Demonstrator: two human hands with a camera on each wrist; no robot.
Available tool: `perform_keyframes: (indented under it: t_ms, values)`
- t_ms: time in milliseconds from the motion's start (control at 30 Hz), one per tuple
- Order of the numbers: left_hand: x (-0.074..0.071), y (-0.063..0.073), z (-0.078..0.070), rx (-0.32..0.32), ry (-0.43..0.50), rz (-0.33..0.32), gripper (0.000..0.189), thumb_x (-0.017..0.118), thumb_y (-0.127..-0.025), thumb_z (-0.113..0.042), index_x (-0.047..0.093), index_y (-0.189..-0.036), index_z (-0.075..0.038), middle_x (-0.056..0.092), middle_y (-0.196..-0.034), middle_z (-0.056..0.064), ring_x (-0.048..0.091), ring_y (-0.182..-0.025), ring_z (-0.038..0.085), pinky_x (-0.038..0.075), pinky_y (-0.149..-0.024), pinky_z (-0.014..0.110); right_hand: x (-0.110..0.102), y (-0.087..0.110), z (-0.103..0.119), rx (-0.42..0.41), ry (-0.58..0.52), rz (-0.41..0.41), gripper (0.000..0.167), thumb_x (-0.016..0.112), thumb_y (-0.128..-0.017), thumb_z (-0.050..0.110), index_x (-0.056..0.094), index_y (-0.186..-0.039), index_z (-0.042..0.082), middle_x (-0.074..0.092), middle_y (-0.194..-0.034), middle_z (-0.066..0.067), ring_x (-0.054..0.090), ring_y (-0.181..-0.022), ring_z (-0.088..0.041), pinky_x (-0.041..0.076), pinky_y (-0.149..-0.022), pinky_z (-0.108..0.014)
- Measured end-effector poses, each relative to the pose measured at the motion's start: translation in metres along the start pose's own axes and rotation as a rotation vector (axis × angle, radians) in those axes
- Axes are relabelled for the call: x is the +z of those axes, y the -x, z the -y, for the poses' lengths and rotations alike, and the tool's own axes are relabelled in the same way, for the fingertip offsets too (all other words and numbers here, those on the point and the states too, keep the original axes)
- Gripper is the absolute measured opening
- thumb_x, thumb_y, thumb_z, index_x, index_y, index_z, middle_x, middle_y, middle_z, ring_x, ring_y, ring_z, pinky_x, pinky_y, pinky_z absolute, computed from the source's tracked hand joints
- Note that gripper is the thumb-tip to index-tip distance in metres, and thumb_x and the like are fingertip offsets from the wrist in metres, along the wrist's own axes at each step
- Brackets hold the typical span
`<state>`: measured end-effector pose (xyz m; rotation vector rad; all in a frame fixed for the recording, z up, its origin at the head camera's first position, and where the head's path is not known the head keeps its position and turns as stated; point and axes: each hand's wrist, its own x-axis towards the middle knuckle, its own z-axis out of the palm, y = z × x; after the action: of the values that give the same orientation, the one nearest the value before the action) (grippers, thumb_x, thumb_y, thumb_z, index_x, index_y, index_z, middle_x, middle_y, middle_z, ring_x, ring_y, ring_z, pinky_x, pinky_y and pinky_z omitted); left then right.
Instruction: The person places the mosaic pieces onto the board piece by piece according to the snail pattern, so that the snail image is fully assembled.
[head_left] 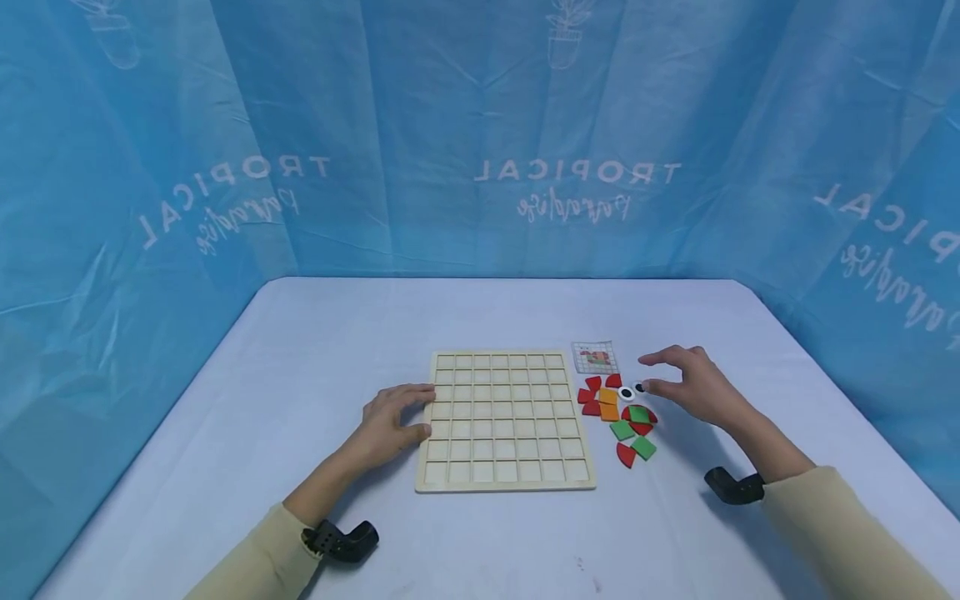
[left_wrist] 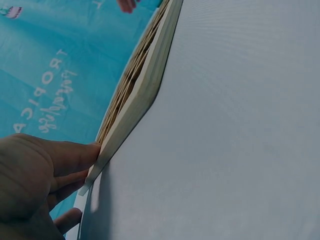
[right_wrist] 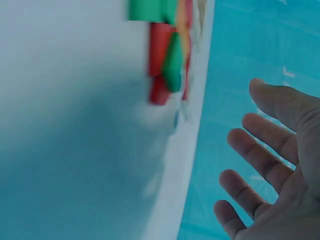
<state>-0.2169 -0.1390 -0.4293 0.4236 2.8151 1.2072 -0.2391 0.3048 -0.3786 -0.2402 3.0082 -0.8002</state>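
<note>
A pale wooden board point(head_left: 505, 427) marked with a grid of square cells lies flat on the table. My left hand point(head_left: 390, 425) is at its left side, the thumb point(left_wrist: 75, 156) and fingers touching the raised edge point(left_wrist: 127, 117), spread apart along it. My right hand point(head_left: 693, 387) hovers over the loose pieces to the right of the board, thumb and fingers apart with nothing between them. Under its thumb tip are white round pieces with black dots, one in plain sight point(head_left: 626, 394). Beside them lie orange squares point(head_left: 608, 404), green squares point(head_left: 622, 430) and red wedge pieces point(head_left: 626, 455).
A small printed card point(head_left: 596, 358) with a coloured picture on a grid lies behind the pieces. The white table point(head_left: 345, 325) is backed by a blue curtain point(head_left: 442, 108) with lettering. Both wrists carry black camera mounts point(head_left: 341, 542).
</note>
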Motion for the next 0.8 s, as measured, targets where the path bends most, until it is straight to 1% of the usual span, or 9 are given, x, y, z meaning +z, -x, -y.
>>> perform_keyframes:
  t_ms: [200, 367, 600, 800]
  values:
    - [-0.001, 0.001, -0.001, 0.014, 0.002, -0.01, 0.048, 0.069, -0.082, -0.012, 0.057, -0.128, -0.006, 0.047, -0.144, 0.008, 0.025, -0.139, 0.034, 0.006, -0.113, 0.059, 0.008, 0.017, -0.019, -0.009, 0.007, 0.027, 0.043, 0.072, -0.081, 0.024, 0.063, -0.121, 0.01, 0.059, -0.122, -0.016, 0.041, -0.112, -0.033, 0.051, -0.082, -0.048]
    - [-0.001, 0.001, -0.002, 0.018, 0.002, -0.009, 0.048, 0.069, -0.082, -0.012, 0.057, -0.128, -0.006, 0.047, -0.143, 0.008, 0.025, -0.139, 0.035, 0.006, -0.113, 0.058, 0.015, 0.023, -0.029, -0.019, 0.014, 0.042, 0.039, 0.074, -0.079, 0.024, 0.067, -0.115, 0.011, 0.062, -0.115, -0.014, 0.044, -0.11, -0.032, 0.051, -0.082, -0.047]
    - [-0.002, 0.002, -0.002, 0.008, -0.002, 0.003, 0.048, 0.068, -0.083, -0.014, 0.056, -0.129, -0.007, 0.045, -0.145, 0.008, 0.024, -0.139, 0.036, 0.005, -0.113, 0.059, 0.021, 0.022, -0.028, -0.07, 0.047, 0.022, 0.035, 0.076, -0.077, 0.021, 0.069, -0.11, 0.012, 0.063, -0.111, -0.012, 0.046, -0.107, -0.03, 0.051, -0.08, -0.043]
    - [0.0, 0.001, -0.001, -0.008, 0.015, 0.004, 0.048, 0.068, -0.084, -0.015, 0.056, -0.13, -0.008, 0.045, -0.145, 0.007, 0.023, -0.14, 0.034, 0.003, -0.113, 0.059, 0.026, 0.017, -0.023, -0.103, 0.074, 0.01, 0.037, 0.079, -0.073, 0.021, 0.071, -0.108, 0.014, 0.061, -0.113, -0.013, 0.045, -0.107, -0.031, 0.052, -0.079, -0.046]
